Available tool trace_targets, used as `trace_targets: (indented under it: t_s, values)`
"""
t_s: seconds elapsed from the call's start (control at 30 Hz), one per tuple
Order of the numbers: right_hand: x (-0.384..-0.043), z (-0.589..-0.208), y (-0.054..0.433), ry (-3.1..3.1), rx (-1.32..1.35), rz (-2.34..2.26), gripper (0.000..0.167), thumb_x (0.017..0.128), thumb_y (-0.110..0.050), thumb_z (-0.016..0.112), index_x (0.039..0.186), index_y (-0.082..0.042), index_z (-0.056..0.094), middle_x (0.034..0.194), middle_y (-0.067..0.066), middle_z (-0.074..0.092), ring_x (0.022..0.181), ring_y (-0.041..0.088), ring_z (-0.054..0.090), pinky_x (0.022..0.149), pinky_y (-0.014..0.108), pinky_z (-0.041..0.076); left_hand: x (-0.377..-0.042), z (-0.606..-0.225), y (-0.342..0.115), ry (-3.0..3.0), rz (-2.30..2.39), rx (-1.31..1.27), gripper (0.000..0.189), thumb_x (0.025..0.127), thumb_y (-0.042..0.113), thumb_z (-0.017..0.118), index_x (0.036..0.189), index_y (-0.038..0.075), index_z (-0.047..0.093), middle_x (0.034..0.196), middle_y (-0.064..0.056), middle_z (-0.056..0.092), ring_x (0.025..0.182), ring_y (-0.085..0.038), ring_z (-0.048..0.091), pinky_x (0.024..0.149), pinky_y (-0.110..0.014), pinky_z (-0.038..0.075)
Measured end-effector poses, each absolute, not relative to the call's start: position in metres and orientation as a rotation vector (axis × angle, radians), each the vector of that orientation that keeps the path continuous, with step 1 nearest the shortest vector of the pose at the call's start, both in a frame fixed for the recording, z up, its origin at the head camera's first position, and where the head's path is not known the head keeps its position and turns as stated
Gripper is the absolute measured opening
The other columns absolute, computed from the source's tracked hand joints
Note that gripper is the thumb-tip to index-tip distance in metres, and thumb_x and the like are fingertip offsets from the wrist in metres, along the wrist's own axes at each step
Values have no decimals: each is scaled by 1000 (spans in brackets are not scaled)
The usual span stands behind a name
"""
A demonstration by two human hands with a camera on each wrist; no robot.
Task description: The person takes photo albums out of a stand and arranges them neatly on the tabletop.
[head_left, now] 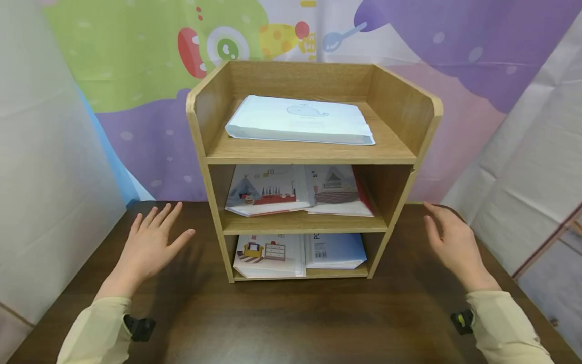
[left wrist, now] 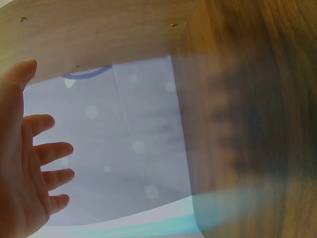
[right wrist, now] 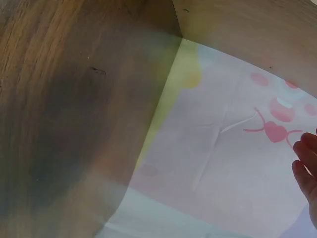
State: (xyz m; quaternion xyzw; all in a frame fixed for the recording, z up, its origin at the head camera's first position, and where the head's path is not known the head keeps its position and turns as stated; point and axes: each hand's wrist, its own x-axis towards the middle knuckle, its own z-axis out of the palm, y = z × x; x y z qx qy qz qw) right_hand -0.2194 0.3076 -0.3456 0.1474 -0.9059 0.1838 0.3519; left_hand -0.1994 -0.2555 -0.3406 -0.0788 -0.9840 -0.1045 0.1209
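A wooden three-tier shelf (head_left: 309,155) stands upright on the dark table. To its left my left hand (head_left: 152,245) hovers with fingers spread, touching nothing; the left wrist view shows the same hand (left wrist: 25,163) beside the shelf's side panel (left wrist: 99,34). On the other side my right hand (head_left: 454,245) is held apart from the shelf, fingers extended and empty. A white pouch-like packet with a whale drawing (head_left: 300,119) lies on the top tier. Booklets with room pictures (head_left: 268,189) fill the middle tier. Below lie another illustrated booklet (head_left: 268,255) and a blue-covered one (head_left: 336,250).
The brown table (head_left: 291,318) extends in front of the shelf and to both sides. Behind hangs a colourful cartoon curtain (head_left: 150,146), with white cloth (head_left: 41,151) at the left and right. Small black devices (head_left: 141,328) are worn at both wrists.
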Motion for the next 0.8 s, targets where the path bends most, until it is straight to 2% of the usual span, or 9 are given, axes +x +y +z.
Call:
trace_targets:
  t_s: [0.23,0.47,0.6,0.8]
  values:
    - [-221,-343,303,-2163,472,481,22,84,-1,55,104,-1,62,100,15,63,91,31,58,76,41,41,-196,-333,-253,-2805,-276,-243,71,90,55,38,138,2,35,137,-25,38,125,-45,31,103,-59,15]
    - [-218,-336,296,-2067,515,466,18,81,0,55,97,1,64,89,15,64,81,30,58,71,40,40,-191,-328,-248,-2736,-286,-248,62,91,51,42,128,1,48,130,-24,47,119,-44,40,96,-57,29]
    - [-218,-335,294,-2041,508,473,18,82,-2,53,95,2,64,88,17,65,83,33,59,73,41,41,-187,-326,-246,-2689,-296,-251,56,91,47,45,122,1,54,125,-22,52,116,-41,44,92,-56,33]
    - [-220,-333,290,-1942,530,493,21,84,-9,50,90,3,66,82,18,65,77,34,59,71,38,41,-182,-316,-244,-2598,-298,-272,43,90,36,52,114,1,58,114,-20,57,105,-40,51,87,-55,37]
